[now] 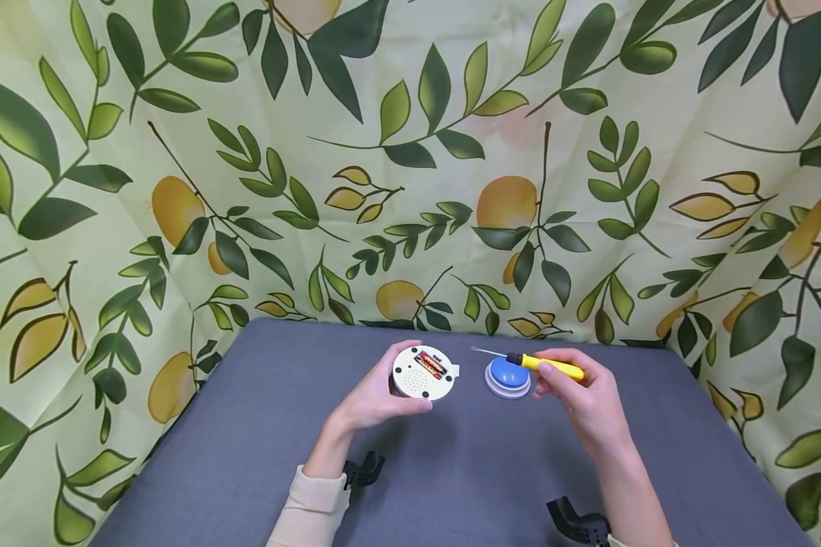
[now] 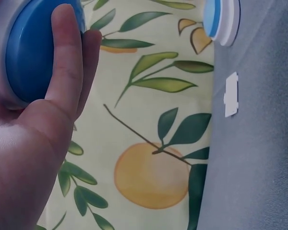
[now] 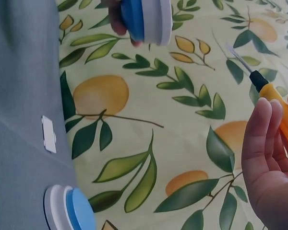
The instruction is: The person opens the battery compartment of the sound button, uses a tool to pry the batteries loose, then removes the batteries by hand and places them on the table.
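My left hand (image 1: pixel 375 401) grips a round white push button (image 1: pixel 410 382) with a blue top. Its underside faces the head camera, showing red-and-black batteries (image 1: pixel 429 365) in an uncovered compartment and a patch of speaker holes. In the left wrist view, fingers lie across the blue dome (image 2: pixel 31 55). My right hand (image 1: pixel 594 396) holds a screwdriver (image 1: pixel 550 366) by its yellow handle, the thin metal tip pointing left toward the button and apart from it. On the table lies a small white battery cover (image 2: pixel 231 94), mostly hidden behind the held button in the head view.
A second blue-topped button (image 1: pixel 508 377) sits dome up on the grey table (image 1: pixel 280 425), below and behind the screwdriver. Leaf-and-fruit patterned cloth (image 1: pixel 397 228) hangs along the back and sides. Black wrist mounts (image 1: pixel 364 469) show on both forearms.
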### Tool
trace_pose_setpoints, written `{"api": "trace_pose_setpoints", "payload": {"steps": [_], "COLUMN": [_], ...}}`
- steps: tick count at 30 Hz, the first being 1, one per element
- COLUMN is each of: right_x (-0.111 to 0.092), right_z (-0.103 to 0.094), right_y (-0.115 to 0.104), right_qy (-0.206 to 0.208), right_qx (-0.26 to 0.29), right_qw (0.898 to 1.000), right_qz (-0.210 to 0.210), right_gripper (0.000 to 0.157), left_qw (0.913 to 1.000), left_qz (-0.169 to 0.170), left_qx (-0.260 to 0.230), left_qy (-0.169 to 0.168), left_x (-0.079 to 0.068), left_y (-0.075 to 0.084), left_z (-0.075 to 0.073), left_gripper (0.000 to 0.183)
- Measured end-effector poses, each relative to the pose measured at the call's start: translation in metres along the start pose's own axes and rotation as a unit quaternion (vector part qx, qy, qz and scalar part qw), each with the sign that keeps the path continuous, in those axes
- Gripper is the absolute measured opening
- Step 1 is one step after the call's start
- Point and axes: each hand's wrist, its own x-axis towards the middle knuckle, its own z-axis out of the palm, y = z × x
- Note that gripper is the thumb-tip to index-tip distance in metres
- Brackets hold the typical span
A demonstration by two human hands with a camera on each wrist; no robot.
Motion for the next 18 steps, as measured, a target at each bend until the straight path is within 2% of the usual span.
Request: {"api": "trace_pose_setpoints", "payload": {"steps": [10,18], "right_x": [-0.001,-0.003], "right_z": [0.008,0.014], "right_y": [-0.001,0.005], "right_qy": [-0.017,-0.016], "right_qx": [0.04,0.08], "right_qw": [0.999,0.996], "right_qz": [-0.025,-0.019], "right_gripper": [0.017,0.017], "left_qw": [0.9991,0.9997], "left_qz": [0.005,0.001], "left_qx": [-0.036,-0.015], "left_qy": [-0.02,-0.019], "left_x": [0.0,0.001], "left_y": [0.001,-0.001], "left_z": [0.001,0.004], "left_gripper": [0.091,0.097]}}
